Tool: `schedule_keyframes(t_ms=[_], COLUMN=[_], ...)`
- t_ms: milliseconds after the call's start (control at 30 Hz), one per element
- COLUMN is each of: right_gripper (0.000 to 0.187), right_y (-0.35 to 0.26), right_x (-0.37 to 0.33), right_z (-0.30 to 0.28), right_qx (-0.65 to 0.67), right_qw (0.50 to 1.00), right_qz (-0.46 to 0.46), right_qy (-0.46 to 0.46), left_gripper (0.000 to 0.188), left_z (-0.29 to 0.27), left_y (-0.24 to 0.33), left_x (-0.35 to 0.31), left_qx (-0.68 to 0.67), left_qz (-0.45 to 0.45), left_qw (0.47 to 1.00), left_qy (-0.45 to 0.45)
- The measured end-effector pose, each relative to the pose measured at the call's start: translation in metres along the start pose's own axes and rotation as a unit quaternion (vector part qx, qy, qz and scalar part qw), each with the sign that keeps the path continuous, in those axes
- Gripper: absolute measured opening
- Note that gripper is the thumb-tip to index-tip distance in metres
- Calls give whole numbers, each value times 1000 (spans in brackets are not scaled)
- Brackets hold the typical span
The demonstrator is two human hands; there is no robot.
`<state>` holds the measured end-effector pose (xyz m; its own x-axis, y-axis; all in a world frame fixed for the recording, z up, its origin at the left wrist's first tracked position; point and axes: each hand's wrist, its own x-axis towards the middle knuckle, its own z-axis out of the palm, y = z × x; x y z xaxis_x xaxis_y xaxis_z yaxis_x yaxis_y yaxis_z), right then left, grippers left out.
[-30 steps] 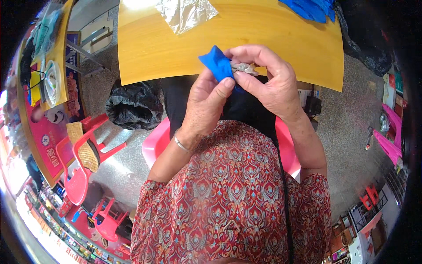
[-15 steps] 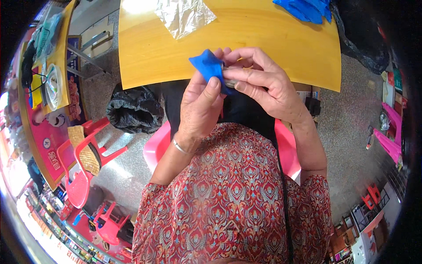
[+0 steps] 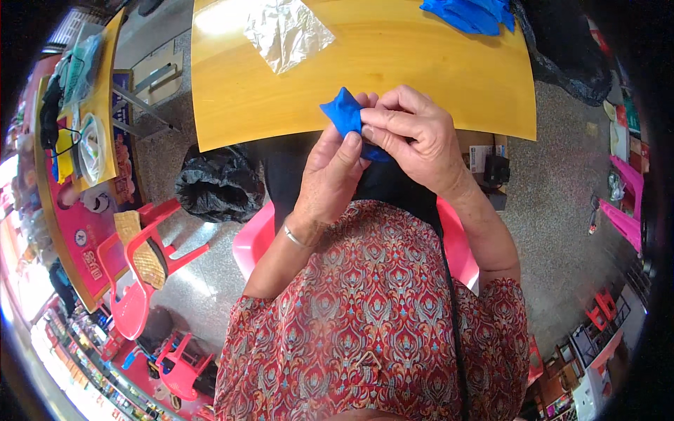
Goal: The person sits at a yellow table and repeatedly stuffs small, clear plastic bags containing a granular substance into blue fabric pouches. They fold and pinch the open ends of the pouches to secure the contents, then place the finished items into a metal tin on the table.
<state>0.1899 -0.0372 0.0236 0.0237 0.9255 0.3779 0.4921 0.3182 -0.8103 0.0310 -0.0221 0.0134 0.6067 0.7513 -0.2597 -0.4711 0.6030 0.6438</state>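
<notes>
A small piece of blue fabric [image 3: 344, 114] with pointed corners is between my hands, just off the near edge of the yellow table [image 3: 428, 67]. My left hand [image 3: 328, 175] grips it, thumb on top and fingers behind. The fingertips of my right hand [image 3: 420, 144] pinch the fabric's right side, and a darker blue part hangs below them. What lies inside the fabric, if anything, is hidden by my fingers. A crinkled clear plastic bag [image 3: 291, 34] lies flat farther back on the tabletop. More blue fabric [image 3: 474, 14] is heaped at the far right.
A black bag [image 3: 219, 184] stands open on the floor to the left, near a red chair with a woven cushion [image 3: 142, 249]. Another black plastic bag [image 3: 569, 59] hangs by the table's right side. Under the table's right part sits a box [image 3: 484, 158].
Both hands have shifted slightly right with the blue fabric. My right fingertips have closed onto its edge, and the pale greyish thing beneath them has gone from sight.
</notes>
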Motion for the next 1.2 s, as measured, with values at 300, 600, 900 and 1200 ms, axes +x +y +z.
schedule_keyframes(t_ms=[300,600,900,1200], right_gripper=[32,36,20,19], right_y=[-1,4,25,43], right_x=[8,16,13,18], right_z=[-11,-8,16,20], right_qx=[196,154,210,217], right_qw=[961,977,962,944], right_qz=[177,118,174,247], right_qy=[-77,-94,-25,-8], left_gripper=[54,52,45,11], left_z=[0,5,2,-14], left_y=[0,-1,-8,6], left_x=[-7,-2,7,29], left_qx=[3,47,263,572], left_qz=[10,56,190,283], left_qw=[1000,997,934,750], left_qy=[-28,5,148,173])
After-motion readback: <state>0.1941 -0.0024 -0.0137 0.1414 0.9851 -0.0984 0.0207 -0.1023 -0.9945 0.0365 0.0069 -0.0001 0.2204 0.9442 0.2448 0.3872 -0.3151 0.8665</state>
